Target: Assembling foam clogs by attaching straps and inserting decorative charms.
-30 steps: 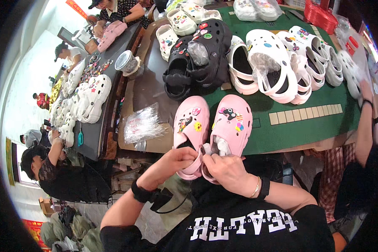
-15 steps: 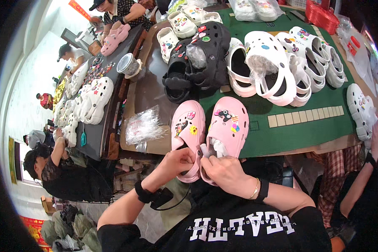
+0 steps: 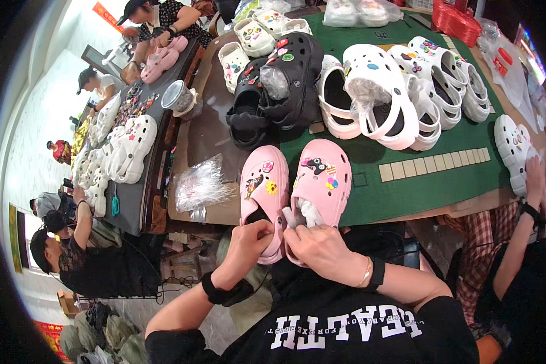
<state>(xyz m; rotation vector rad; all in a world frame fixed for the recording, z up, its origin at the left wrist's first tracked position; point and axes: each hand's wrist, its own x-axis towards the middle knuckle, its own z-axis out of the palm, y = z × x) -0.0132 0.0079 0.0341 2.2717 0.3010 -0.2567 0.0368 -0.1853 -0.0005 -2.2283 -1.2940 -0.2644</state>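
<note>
Clogs point(image 3: 329, 159), pink, lie side by side at the near edge of the table point(image 3: 370, 206), long axes running away from the body, toes outward, heels toward the hands. The left hand point(image 3: 247, 246) is nearer the left clog point(image 3: 259, 173), its fingers pinched on the opening's rim. The right hand point(image 3: 323, 250) has its fingers curled closed on the right clog point(image 3: 337, 197) near the heel; whether they also grip the white stuffing point(image 3: 310, 212), I cannot tell.
</note>
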